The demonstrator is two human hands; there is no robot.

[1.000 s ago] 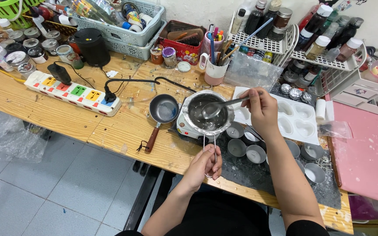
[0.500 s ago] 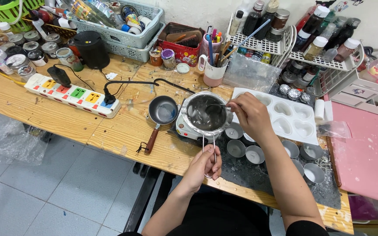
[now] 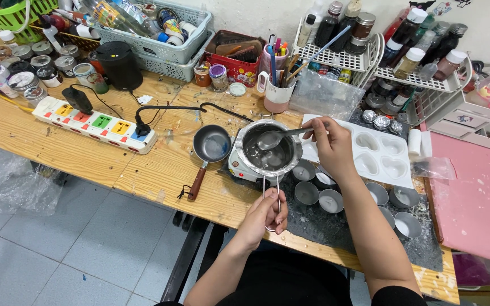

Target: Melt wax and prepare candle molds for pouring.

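While the pot point(image 3: 269, 148) sat on a small white hotplate point(image 3: 239, 167) near the front edge of the wooden table point(image 3: 58, 147), the left hand point(image 3: 266, 214) was clenched around the end of its long wire handle point(image 3: 271, 190). The right hand point(image 3: 331, 144) pinched the stem of a metal spoon point(image 3: 282, 136), whose bowl hung tilted just above the clear liquid in the pot.

Judging by its thin shiny wall, the pot was probably light, but hot and sloshy with melted contents, so the far end of the wire handle looked the safest hold; that handle seemed springy rather than stiff, and the pot could tip if lifted fast. The spoon looked stiff and slick, best held high on the stem.

Just left of the pot lay a small pan point(image 3: 211, 144); to the right a white heart mould point(image 3: 378, 150), with round tins point(image 3: 331, 200) nearby.
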